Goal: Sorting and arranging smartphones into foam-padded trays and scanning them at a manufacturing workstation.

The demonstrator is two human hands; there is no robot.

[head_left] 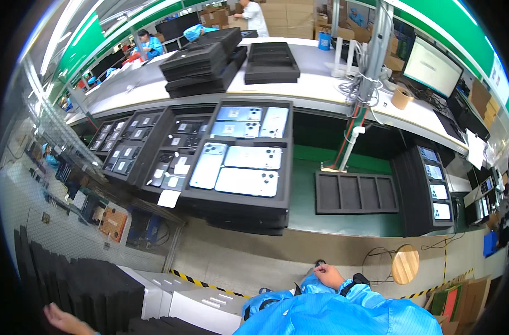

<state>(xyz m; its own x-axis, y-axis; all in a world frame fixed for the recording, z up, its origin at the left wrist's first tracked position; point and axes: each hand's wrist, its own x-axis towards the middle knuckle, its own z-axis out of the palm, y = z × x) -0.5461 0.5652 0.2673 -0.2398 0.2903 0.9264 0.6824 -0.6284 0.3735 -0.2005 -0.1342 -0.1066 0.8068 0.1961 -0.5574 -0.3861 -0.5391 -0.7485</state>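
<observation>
My left hand (66,320) is low at the left edge, beside a stack of black foam trays (106,296). Its fingers are stretched out and hold nothing that I can see; whether they touch the foam I cannot tell. In front of my body hangs my right hand (328,276), fingers curled together with nothing visible in them. Ahead, a stack of black foam trays (243,209) carries several light-blue phones (247,182) in its top compartments. To its right lies an unfilled divided foam tray (356,194) on a green shelf.
More trays with dark phones (176,159) stand left of the phone stack. At right is another phone-filled stack (424,190). The white bench (321,72) bears black trays (201,61), a tape roll (401,97) and a monitor (433,66). A wooden stool (405,264) stands on the floor. Other people work behind.
</observation>
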